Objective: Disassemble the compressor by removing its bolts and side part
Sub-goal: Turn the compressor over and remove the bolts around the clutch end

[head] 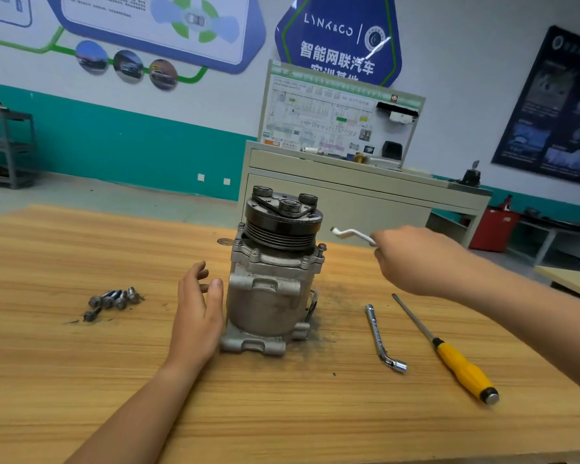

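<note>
**Your bench, by the numbers**

One compressor [268, 296] on your one table [81, 380]; look left and count the loose bolts [114, 299]: five, four side by side and one just in front, though blur makes the count a close call; up on the compressor's flange you have four flange bolts [255, 252] seated on the sides you can see, and the far side is hidden; two L-shaped socket wrenches, the held wrench [352, 234] in your right hand [412, 259] and the spare wrench [380, 336] flat on the wood; one screwdriver [449, 353], yellow-handled; two hands in shot, your left hand [196, 313] being the second.
</note>
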